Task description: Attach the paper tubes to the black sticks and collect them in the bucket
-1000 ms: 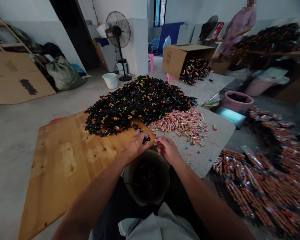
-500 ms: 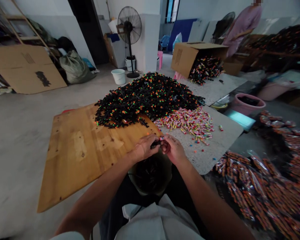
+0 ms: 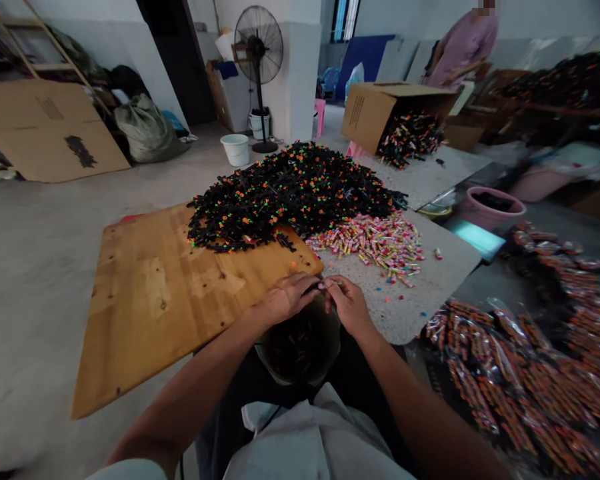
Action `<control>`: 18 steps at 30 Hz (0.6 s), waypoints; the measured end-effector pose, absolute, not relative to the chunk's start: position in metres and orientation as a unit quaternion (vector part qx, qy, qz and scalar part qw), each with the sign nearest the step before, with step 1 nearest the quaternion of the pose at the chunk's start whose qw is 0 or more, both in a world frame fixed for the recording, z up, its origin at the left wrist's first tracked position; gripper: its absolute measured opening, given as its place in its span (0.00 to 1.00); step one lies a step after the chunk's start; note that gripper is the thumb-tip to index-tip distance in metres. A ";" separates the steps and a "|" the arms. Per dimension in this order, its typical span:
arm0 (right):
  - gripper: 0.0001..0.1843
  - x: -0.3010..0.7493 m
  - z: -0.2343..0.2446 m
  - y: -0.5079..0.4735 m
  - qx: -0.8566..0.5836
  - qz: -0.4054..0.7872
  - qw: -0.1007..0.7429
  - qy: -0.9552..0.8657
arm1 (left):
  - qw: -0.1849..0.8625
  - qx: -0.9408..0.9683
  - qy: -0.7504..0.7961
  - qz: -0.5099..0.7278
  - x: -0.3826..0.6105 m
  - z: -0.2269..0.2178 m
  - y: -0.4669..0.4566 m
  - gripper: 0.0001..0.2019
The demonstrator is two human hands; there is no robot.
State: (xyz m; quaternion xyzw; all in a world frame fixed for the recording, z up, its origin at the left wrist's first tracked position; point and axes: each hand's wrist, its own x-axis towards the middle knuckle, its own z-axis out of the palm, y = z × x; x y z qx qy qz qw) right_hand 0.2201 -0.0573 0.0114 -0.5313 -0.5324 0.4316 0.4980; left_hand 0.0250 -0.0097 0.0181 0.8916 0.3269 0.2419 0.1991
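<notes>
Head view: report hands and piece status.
Left hand and right hand together, both pinching small black plastic piece. Above dark round bucket of black pieces. Nothing in the way.

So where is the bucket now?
Head view, low centre: the bucket sits below the left hand and right hand, by the near corner of the wooden board.

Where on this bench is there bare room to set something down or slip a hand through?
The wooden board is bare left of the left hand, below the black pile. A mostly bare grey tabletop strip lies between the coloured pile and the edge. Crowded: the piles, and the bucket where the right hand meets the left.
</notes>
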 end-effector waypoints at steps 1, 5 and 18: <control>0.21 0.220 0.008 -0.058 -0.528 0.442 0.497 -0.528 | 0.204 0.890 0.330 0.241 0.025 0.017 -0.012 0.16; 0.22 0.230 -0.009 -0.056 -0.526 0.485 0.450 -0.534 | 0.265 0.873 0.353 0.206 0.022 0.015 -0.012 0.17; 0.23 0.304 -0.023 0.051 -0.825 0.108 0.135 -0.538 | 0.068 0.860 0.495 0.104 -0.001 -0.015 0.147 0.20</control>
